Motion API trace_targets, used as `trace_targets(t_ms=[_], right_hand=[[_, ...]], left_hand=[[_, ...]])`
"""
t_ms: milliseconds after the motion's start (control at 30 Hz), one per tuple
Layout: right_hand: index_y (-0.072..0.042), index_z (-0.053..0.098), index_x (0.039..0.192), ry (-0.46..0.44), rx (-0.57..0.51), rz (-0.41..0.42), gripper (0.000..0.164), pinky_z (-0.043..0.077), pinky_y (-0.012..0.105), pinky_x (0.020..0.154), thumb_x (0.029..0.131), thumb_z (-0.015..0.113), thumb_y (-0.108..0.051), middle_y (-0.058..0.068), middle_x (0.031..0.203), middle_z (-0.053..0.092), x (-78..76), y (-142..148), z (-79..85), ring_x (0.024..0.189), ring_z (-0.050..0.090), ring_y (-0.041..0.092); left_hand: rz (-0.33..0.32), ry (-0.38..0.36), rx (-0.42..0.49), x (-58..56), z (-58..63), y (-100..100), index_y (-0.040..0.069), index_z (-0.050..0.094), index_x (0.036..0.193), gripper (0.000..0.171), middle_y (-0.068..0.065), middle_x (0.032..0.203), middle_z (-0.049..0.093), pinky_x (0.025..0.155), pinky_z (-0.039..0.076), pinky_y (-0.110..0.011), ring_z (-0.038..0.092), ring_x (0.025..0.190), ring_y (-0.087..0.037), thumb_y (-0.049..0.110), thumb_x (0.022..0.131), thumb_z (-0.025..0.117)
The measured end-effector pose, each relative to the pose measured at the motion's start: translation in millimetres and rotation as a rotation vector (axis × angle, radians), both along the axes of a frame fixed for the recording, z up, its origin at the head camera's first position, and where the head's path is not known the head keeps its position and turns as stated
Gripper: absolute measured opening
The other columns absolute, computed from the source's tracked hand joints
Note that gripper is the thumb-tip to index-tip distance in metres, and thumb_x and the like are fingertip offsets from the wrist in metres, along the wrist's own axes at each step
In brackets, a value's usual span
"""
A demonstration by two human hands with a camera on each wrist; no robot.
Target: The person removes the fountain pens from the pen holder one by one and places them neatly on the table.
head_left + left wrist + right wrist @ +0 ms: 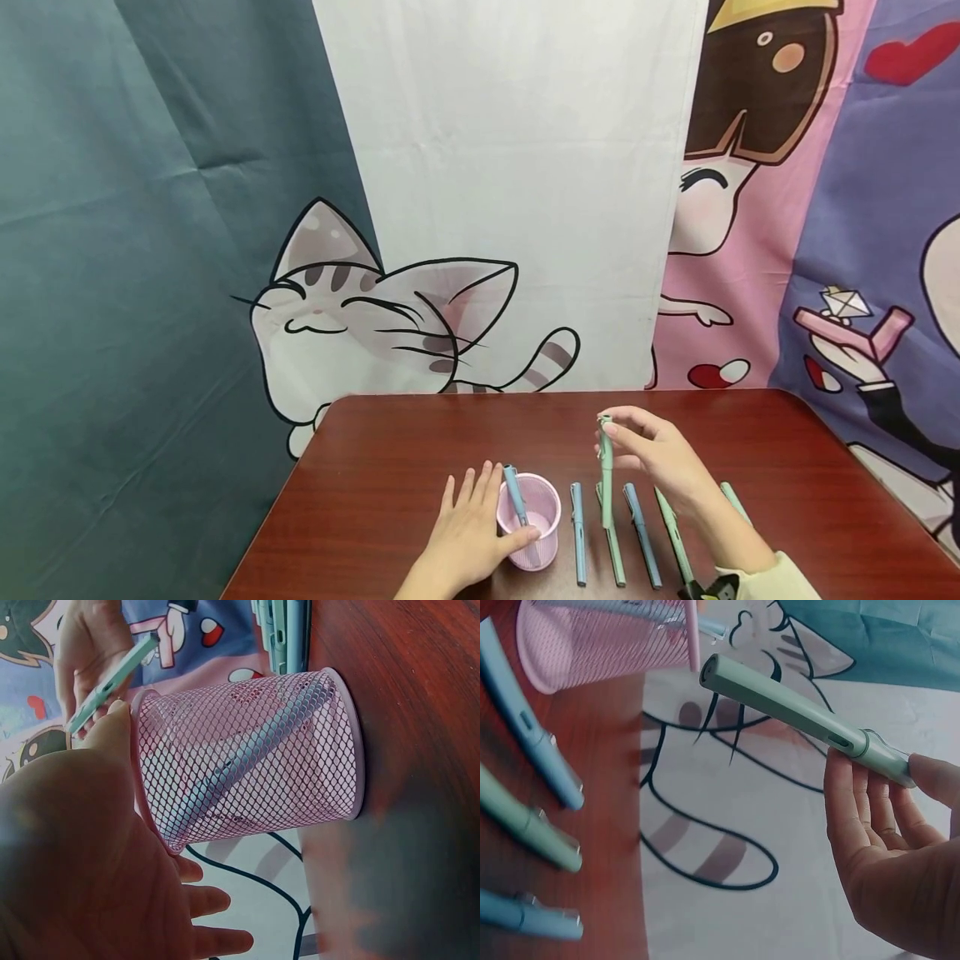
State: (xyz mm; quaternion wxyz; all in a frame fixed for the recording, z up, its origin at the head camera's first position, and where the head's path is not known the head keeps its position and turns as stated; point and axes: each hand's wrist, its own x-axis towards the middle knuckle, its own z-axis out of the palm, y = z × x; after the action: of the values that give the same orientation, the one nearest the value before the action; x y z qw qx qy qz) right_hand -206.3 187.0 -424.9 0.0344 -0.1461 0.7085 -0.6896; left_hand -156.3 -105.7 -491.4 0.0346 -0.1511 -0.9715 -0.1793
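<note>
A pink mesh pen cup [551,546] stands upright on the table, with one blue pen [514,492] leaning inside it. My left hand [468,529] rests against the cup's left side, fingers straight and spread, the thumb lying near the rim [139,761]. Above the table, right of the cup, my right hand [660,458] pinches a capped green pen [606,475] by its clip end between thumb and fingers. The right wrist view shows the held pen [780,709] tilted, its other end free and pointing toward the cup's side.
Several pens lie in a row right of the cup: a blue pen [578,533], a green pen [615,550], another blue pen [642,537], and more green pens [673,533] partly behind my right forearm. The brown table [405,433] ends at a printed cloth backdrop [525,167].
</note>
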Motion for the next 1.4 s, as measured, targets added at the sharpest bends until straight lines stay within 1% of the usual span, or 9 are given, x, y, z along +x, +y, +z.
trace_targets(t_ms=[167, 367, 600, 800, 900, 1033, 1167, 1267, 1400], right_hand=[[-0.002, 0.061, 0.125, -0.021, 0.024, -0.027, 0.030, 0.061, 0.037, 0.081, 0.102, 0.063, -0.021, 0.006, 0.106, 0.071, 4.7, 15.8, -1.0, 0.097, 0.073, 0.023], [-0.007, 0.063, 0.123, -0.056, 0.014, -0.043, 0.024, 0.061, 0.039, 0.081, 0.103, 0.061, -0.021, 0.002, 0.107, 0.072, 8.5, 34.0, -3.3, 0.099, 0.073, 0.022], [-0.005, 0.063, 0.124, -0.047, 0.041, -0.064, 0.026, 0.061, 0.038, 0.080, 0.104, 0.059, -0.020, 0.000, 0.106, 0.071, 11.8, 53.1, -4.3, 0.097, 0.074, 0.023], [-0.009, 0.066, 0.121, -0.044, -0.010, -0.047, 0.020, 0.061, 0.038, 0.079, 0.105, 0.056, -0.014, 0.000, 0.105, 0.072, 15.9, 70.3, -5.2, 0.096, 0.074, 0.022], [-0.011, 0.067, 0.120, -0.044, -0.020, -0.050, 0.020, 0.062, 0.038, 0.078, 0.105, 0.056, -0.012, -0.001, 0.105, 0.072, 18.3, 78.6, -5.6, 0.095, 0.075, 0.021], [-0.012, 0.067, 0.122, -0.051, 0.024, -0.075, 0.020, 0.061, 0.036, 0.078, 0.105, 0.056, -0.014, -0.002, 0.105, 0.073, 21.8, 90.1, -6.5, 0.095, 0.074, 0.021], [-0.012, 0.067, 0.122, -0.080, 0.054, -0.104, 0.020, 0.061, 0.036, 0.078, 0.105, 0.057, -0.017, -0.002, 0.104, 0.074, 24.6, 100.4, -7.8, 0.096, 0.074, 0.021], [-0.012, 0.067, 0.122, -0.096, 0.051, -0.116, 0.021, 0.061, 0.035, 0.078, 0.105, 0.057, -0.018, -0.003, 0.104, 0.074, 26.6, 107.0, -9.0, 0.095, 0.074, 0.020], [-0.013, 0.068, 0.122, -0.096, 0.037, -0.105, 0.021, 0.061, 0.035, 0.078, 0.105, 0.056, -0.016, -0.003, 0.104, 0.074, 29.0, 115.9, -11.7, 0.093, 0.074, 0.019]], left_hand=[[-0.001, -0.003, 0.000, -0.3, 0.3, -0.7, 0.006, 0.033, 0.158, 0.103, -0.013, 0.163, 0.034, 0.121, 0.012, -0.063, 0.029, 0.150, -0.040, 0.078, 0.087, 0.052], [-0.006, -0.007, 0.001, -0.5, 0.2, -0.8, 0.006, 0.032, 0.158, 0.103, -0.013, 0.163, 0.033, 0.121, 0.011, -0.063, 0.029, 0.150, -0.040, 0.078, 0.087, 0.052], [-0.005, -0.002, 0.002, -0.4, -0.5, -1.0, 0.007, 0.032, 0.158, 0.103, -0.013, 0.163, 0.034, 0.121, 0.012, -0.063, 0.030, 0.150, -0.040, 0.078, 0.087, 0.052], [-0.006, 0.001, 0.001, -0.7, -0.9, -1.0, 0.007, 0.033, 0.158, 0.103, -0.013, 0.163, 0.034, 0.121, 0.013, -0.063, 0.030, 0.150, -0.040, 0.078, 0.087, 0.052], [-0.006, -0.001, 0.002, -0.7, -1.2, -1.0, 0.007, 0.032, 0.158, 0.103, -0.013, 0.163, 0.034, 0.121, 0.012, -0.063, 0.029, 0.150, -0.039, 0.078, 0.087, 0.052], [-0.006, -0.004, 0.006, -0.5, -1.4, -1.1, 0.006, 0.032, 0.158, 0.103, -0.013, 0.163, 0.033, 0.121, 0.012, -0.063, 0.029, 0.150, -0.040, 0.078, 0.087, 0.052], [-0.007, -0.009, 0.004, -0.2, -1.6, -1.4, 0.006, 0.032, 0.158, 0.104, -0.013, 0.164, 0.033, 0.121, 0.012, -0.063, 0.028, 0.150, -0.040, 0.079, 0.087, 0.051], [-0.006, -0.012, 0.007, -0.3, -1.6, -1.5, 0.006, 0.032, 0.158, 0.104, -0.013, 0.164, 0.032, 0.121, 0.012, -0.063, 0.028, 0.150, -0.040, 0.079, 0.087, 0.051], [-0.007, -0.007, 0.006, -0.7, -1.6, -1.3, 0.006, 0.032, 0.158, 0.104, -0.013, 0.163, 0.033, 0.121, 0.012, -0.062, 0.029, 0.150, -0.040, 0.079, 0.087, 0.051]])
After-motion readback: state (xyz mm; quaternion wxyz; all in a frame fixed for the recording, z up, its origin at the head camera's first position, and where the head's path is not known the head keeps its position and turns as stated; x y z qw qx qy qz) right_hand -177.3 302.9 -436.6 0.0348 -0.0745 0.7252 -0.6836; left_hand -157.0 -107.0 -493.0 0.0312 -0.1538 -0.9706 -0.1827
